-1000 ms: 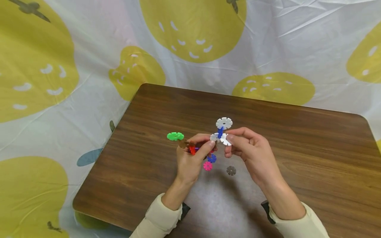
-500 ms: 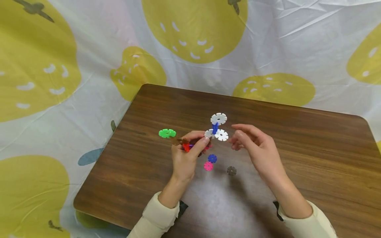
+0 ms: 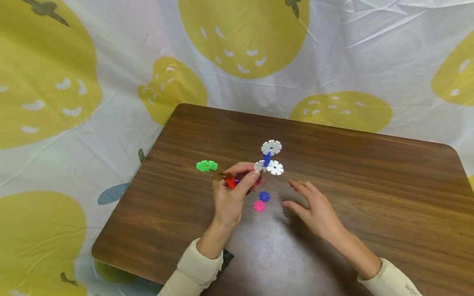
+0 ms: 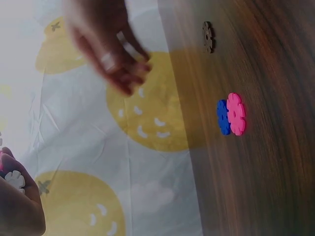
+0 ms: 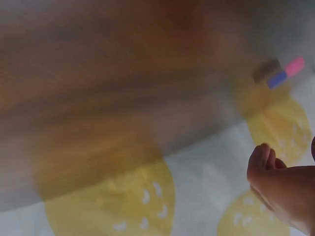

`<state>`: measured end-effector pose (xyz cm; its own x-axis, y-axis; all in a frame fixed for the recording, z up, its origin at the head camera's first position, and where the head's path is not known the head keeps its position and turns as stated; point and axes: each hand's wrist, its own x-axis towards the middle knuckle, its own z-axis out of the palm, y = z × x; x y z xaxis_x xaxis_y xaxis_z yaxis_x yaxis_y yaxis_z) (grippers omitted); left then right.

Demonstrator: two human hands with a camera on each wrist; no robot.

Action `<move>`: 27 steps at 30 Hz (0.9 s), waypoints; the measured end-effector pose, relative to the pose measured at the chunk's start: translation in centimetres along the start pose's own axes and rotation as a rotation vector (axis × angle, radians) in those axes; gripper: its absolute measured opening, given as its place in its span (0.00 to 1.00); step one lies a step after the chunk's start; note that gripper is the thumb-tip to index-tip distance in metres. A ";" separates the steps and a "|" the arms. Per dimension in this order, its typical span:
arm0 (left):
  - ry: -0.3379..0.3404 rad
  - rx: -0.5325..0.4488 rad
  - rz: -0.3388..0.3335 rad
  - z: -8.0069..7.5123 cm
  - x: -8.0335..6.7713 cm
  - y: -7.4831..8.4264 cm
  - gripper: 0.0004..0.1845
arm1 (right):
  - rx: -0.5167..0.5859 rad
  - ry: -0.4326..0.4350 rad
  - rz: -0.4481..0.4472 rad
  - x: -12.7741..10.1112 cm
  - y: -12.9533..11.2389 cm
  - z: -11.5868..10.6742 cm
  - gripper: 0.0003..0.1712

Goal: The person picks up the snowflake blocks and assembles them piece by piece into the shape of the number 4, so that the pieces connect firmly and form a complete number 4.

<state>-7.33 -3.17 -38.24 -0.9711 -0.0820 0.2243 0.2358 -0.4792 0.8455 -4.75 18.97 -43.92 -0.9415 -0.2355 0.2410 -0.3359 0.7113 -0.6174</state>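
My left hand [image 3: 227, 201] pinches a built-up chain of notched plastic discs above the table. White discs [image 3: 271, 147] joined by a blue disc [image 3: 267, 159] stand at its right end. A green disc [image 3: 206, 166] sticks out at the left, with brown and red discs [image 3: 231, 183] between; the fingers hide part of the middle. My right hand [image 3: 320, 213] hovers with fingers extended and holds nothing. Below it lies a grey-brown disc [image 4: 208, 37], mostly hidden by the thumb in the head view. Loose blue [image 3: 264, 197] and pink [image 3: 259, 206] discs lie side by side left of it.
The brown wooden table [image 3: 370, 176] has rounded corners. A white cloth with yellow fruit print [image 3: 240, 41] hangs behind it and at its left side. The right wrist view is blurred.
My right hand has let go of the white disc at the chain's end and moved down toward the grey-brown disc, its fingers opening out. My left hand has shifted slightly left with the chain.
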 end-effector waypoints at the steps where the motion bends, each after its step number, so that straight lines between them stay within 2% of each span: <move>1: -0.001 0.002 0.000 0.0 0.0 0.0 0.10 | -0.017 -0.011 0.008 -0.6 0.3 0.3 0.35; 5: -0.013 0.011 0.007 0.1 -0.1 0.1 0.14 | -0.063 -0.026 0.032 -2.7 1.4 1.4 0.36; 12: -0.016 0.026 0.012 0.1 -0.1 0.0 0.13 | -0.083 0.034 0.105 -4.5 2.0 2.5 0.30; 17: -0.020 0.012 0.018 0.2 -0.1 0.0 0.14 | -0.083 0.056 0.144 -4.6 1.9 2.9 0.25; 27: -0.013 0.012 0.021 0.1 -0.2 0.0 0.13 | -0.089 0.040 0.159 -3.7 1.8 3.6 0.22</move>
<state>-7.15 -3.02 -38.24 -0.9653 -0.0809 0.2481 0.2566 -0.4671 0.8462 -1.93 18.76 -48.63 -0.9802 -0.0898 0.1767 -0.1776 0.7936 -0.5819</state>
